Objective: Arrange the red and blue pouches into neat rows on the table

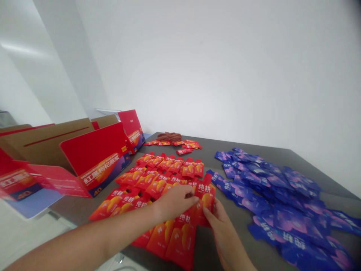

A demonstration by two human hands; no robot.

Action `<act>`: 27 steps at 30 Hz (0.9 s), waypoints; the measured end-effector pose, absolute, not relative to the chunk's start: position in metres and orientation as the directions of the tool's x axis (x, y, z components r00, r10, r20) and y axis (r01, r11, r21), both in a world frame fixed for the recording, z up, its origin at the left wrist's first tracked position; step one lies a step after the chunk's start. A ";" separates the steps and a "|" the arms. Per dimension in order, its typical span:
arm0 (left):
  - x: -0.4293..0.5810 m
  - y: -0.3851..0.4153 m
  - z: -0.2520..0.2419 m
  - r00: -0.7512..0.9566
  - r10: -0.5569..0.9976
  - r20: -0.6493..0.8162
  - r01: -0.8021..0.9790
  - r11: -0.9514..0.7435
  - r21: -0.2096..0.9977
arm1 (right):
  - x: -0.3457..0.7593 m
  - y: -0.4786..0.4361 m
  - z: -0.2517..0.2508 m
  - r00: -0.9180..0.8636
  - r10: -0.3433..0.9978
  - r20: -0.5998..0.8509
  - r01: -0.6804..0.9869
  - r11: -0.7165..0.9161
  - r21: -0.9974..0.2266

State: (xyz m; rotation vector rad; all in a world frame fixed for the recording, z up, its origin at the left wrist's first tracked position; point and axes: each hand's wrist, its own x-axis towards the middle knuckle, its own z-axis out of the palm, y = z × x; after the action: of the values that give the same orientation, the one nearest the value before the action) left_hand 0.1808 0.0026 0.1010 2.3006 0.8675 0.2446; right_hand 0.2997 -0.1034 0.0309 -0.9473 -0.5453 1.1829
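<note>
Head camera: pinching one red sachet [205, 192] at the fingertips of left hand [173, 203] and right hand [222, 229], just above the red pile [158, 177] on the grey table [208, 150]. Might slip from so light a grip, knocking overlapped neighbours askew.

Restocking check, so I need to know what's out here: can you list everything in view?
loose red sachets: many, red-orange, spread across the middle of the table
far red sachets: a small group, red, near the table's far edge
brown bundle: one, brown, at the far edge behind that group; too small to identify
blue sachets: many, blue-purple, piled on the right of the table
open boxes: several, red outside and brown inside, at the left
table: one, dark grey
wall: white, behind the table
held red sachet: one, red-orange, between both hands
left hand: fingers on the held red sachet's upper edge
right hand: thumb on its lower part
</note>
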 end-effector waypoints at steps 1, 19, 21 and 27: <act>0.181 0.006 0.101 0.752 0.656 -0.064 0.521 -0.533 0.667 | 0.300 -0.103 0.032 0.317 0.943 -0.101 -0.512 0.080 -0.855; 0.183 0.064 0.090 0.591 0.805 -0.049 0.805 -0.584 0.107 | 0.308 -0.097 0.028 0.481 0.868 -0.119 -0.359 0.071 -0.931; 0.181 0.066 0.092 0.598 0.802 -0.007 0.799 -0.595 0.092 | 0.308 -0.097 0.028 0.487 0.864 -0.128 -0.364 0.067 -0.929; 0.173 0.108 0.098 0.525 0.834 0.171 0.835 -0.544 0.088 | 0.311 -0.092 0.020 0.484 0.870 -0.095 -0.349 0.092 -0.933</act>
State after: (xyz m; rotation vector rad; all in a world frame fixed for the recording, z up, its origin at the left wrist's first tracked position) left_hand 0.1725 0.1082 0.0976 2.7477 1.5025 0.3041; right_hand 0.3113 -0.0920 0.0198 -1.1406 -0.5697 0.9808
